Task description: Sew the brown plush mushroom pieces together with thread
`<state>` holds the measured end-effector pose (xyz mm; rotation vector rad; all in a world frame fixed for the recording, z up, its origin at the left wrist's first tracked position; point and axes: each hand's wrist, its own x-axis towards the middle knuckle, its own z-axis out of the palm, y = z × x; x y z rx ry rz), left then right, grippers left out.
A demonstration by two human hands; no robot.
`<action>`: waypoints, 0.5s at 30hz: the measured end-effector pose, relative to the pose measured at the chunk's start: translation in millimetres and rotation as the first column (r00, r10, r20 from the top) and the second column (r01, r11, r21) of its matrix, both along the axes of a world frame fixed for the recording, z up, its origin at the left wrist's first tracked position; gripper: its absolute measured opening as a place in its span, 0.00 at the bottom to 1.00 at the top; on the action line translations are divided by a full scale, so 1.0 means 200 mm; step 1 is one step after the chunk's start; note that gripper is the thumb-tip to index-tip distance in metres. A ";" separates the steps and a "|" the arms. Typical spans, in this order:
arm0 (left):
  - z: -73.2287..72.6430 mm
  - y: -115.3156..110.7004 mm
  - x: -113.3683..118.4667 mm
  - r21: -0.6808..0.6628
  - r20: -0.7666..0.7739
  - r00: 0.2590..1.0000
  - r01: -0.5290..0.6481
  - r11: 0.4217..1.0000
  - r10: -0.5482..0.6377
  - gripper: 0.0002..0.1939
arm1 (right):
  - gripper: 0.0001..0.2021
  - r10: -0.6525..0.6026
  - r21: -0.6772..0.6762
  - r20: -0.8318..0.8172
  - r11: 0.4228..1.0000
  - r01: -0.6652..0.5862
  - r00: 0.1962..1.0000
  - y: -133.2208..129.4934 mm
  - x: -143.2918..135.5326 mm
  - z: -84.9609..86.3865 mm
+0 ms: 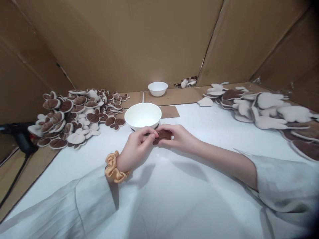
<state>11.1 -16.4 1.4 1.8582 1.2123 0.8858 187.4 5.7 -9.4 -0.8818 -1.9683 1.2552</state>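
Between my two hands is a small brown plush fabric piece (164,135), held just above the white tabletop. My left hand (139,142) pinches its left end with thumb and fingertips. Around its right side curve the thumb and fingers of my right hand (183,137). Fingers cover part of the piece, so its full outline is hidden. Right behind my hands stands a large white bowl (143,116), whose visible inside is plain white.
Brown-and-white, bunny-shaped plush pieces (77,109) are heaped at left. Larger ones (269,109) lie piled at right. A smaller white bowl (158,89) stands by the cardboard back wall (134,43). At the far left is a black corded tool (21,137), likely a glue gun.
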 end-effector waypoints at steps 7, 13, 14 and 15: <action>0.04 0.07 -0.02 0.118 -0.110 0.993 0.049 0.992 -0.036 0.09 | 0.18 0.017 -0.016 0.042 1.000 -0.017 0.999 -0.04 0.00 0.04; 0.01 0.10 -0.05 0.229 -0.162 0.987 0.033 0.973 0.005 0.10 | 0.22 0.103 0.049 -0.065 0.994 -0.100 0.993 -0.06 0.01 0.05; 0.01 0.10 -0.05 0.240 -0.165 0.986 0.026 0.970 0.015 0.10 | 0.22 0.134 0.043 -0.096 0.991 -0.130 0.986 -0.06 0.01 0.05; 0.01 0.10 -0.05 0.249 -0.168 0.986 0.020 0.968 0.023 0.09 | 0.21 0.157 0.038 -0.116 0.987 -0.153 0.981 -0.06 0.01 0.05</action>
